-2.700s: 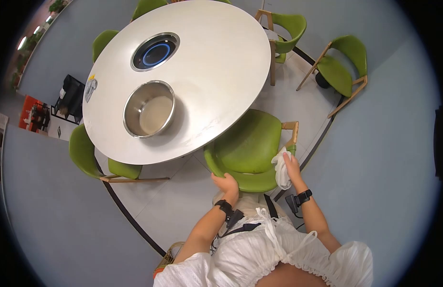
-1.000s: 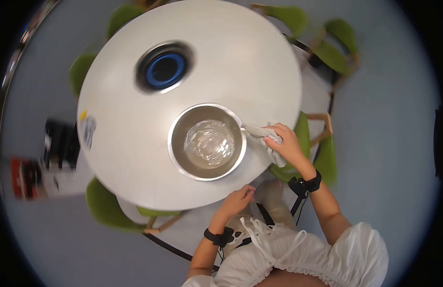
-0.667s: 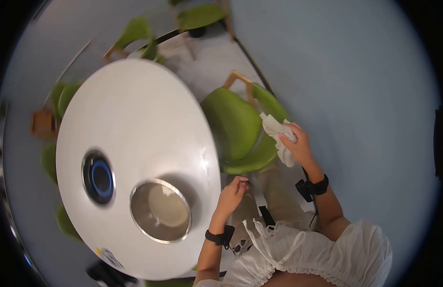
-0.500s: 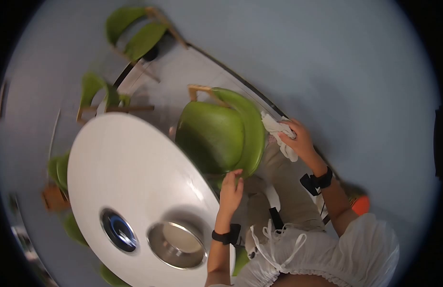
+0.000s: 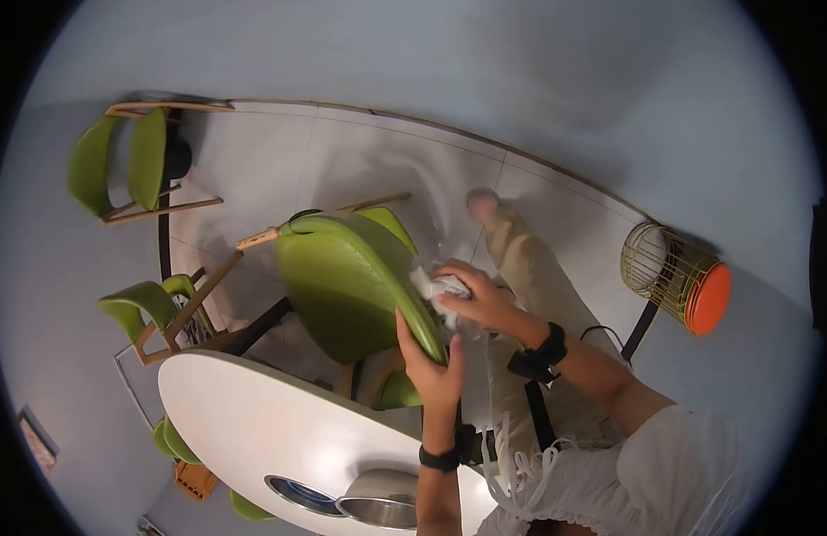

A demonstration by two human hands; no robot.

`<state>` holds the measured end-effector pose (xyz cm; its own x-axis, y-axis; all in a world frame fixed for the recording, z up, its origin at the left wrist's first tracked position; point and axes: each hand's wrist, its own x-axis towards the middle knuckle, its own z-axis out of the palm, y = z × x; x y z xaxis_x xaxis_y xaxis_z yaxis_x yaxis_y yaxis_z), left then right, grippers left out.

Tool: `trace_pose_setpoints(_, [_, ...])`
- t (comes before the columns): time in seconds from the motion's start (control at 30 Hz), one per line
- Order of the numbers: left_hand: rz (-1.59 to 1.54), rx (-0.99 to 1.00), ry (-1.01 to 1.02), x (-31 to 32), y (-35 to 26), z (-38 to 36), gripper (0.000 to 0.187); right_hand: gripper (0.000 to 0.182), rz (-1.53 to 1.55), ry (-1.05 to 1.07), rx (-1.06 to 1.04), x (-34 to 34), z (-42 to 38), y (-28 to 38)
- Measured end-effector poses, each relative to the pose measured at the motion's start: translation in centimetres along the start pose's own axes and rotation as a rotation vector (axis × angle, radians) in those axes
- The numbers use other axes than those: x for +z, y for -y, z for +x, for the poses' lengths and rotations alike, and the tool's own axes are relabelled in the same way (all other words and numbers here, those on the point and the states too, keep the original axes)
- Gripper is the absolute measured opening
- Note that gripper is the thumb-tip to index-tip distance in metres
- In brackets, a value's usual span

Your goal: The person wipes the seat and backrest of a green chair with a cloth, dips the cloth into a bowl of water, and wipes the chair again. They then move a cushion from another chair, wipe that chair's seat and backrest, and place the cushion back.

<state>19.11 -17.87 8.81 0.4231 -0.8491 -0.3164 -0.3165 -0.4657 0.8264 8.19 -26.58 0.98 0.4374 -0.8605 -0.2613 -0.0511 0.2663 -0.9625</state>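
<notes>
A green chair [image 5: 342, 277] with wooden arms stands beside the white oval table, its curved backrest turned toward me. My left hand [image 5: 431, 366] grips the top edge of that backrest, thumb on the near side and fingers over the other. Bunched in my right hand [image 5: 480, 299] is a white cloth [image 5: 442, 284], pressed against the outer face of the backrest. Part of the cloth is hidden by my fingers. Black bands circle both my wrists.
On the white table [image 5: 243, 402] are a steel pot [image 5: 382, 498] and a round dark inset [image 5: 302, 494]. More green chairs [image 5: 145, 161] stand at the left. A wire stool with an orange top [image 5: 708, 299] is by the wall at right.
My left hand has moved onto the backrest and taken hold of it. My right hand has brought the cloth against the backrest. The view has turned, and the chair appears tilted differently.
</notes>
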Motion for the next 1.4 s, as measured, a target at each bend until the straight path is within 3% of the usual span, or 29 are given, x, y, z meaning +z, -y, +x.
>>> trace_pose_setpoints(0.07, [0.062,-0.049,-0.017,0.5,-0.5,-0.3,0.083,0.031,0.193,-0.006,0.14,0.9,1.0,0.6])
trace_pose_setpoints(0.13, [0.111,-0.124,-0.018,0.6,-0.8,-0.4,0.082,0.03,0.09,-0.005,0.133,1.3,1.9,0.3])
trace_pose_setpoints(0.23, [0.16,-0.079,-0.021,0.5,-0.3,-0.1,0.083,0.03,0.055,-0.018,0.173,1.4,3.3,0.0])
trace_pose_setpoints(0.33, [0.217,-0.097,-0.014,-0.2,0.3,-0.7,0.084,0.03,0.178,-0.129,0.398,3.0,5.8,-1.7])
trace_pose_setpoints(0.37, [0.217,-0.089,-0.017,-0.2,0.6,-0.8,0.084,0.033,0.182,-0.023,0.551,2.7,7.7,-3.0])
trace_pose_setpoints(0.47, [0.227,-0.069,0.013,-0.4,1.1,-0.9,0.084,0.037,-0.033,-0.034,0.459,3.2,13.1,-6.5])
trace_pose_setpoints(0.57, [0.265,-0.066,0.017,-0.4,1.2,-1.2,0.083,0.04,-0.15,0.106,0.383,3.1,17.7,-9.4])
trace_pose_setpoints(0.67, [0.322,-0.031,0.008,-0.5,1.1,-1.1,0.083,0.043,-0.106,0.129,0.284,3.4,18.3,-11.8])
trace_pose_setpoints(0.77, [0.329,-0.03,0.003,-0.4,1.0,-1.2,0.084,0.047,-0.078,0.149,0.532,2.7,16.2,-9.1])
trace_pose_setpoints(0.83, [0.321,-0.05,0.002,-0.3,1.2,-1.4,0.084,0.045,-0.189,0.039,0.29,2.8,14.0,-7.1])
trace_pose_setpoints(0.93, [0.305,-0.056,0.008,-0.4,1.5,-1.7,0.084,0.038,-0.114,0.067,0.099,2.4,11.9,-2.2])
trace_pose_setpoints(1.1, [0.285,-0.071,0.028,-0.5,1.4,-1.6,0.085,0.028,-0.075,0.068,0.027,2.9,15.0,2.5])
trace_pose_setpoints(1.4, [0.336,0.014,-0.048,-0.2,0.8,-0.4,0.081,0.049,-0.496,0.338,0.018,10.1,28.9,-5.7])
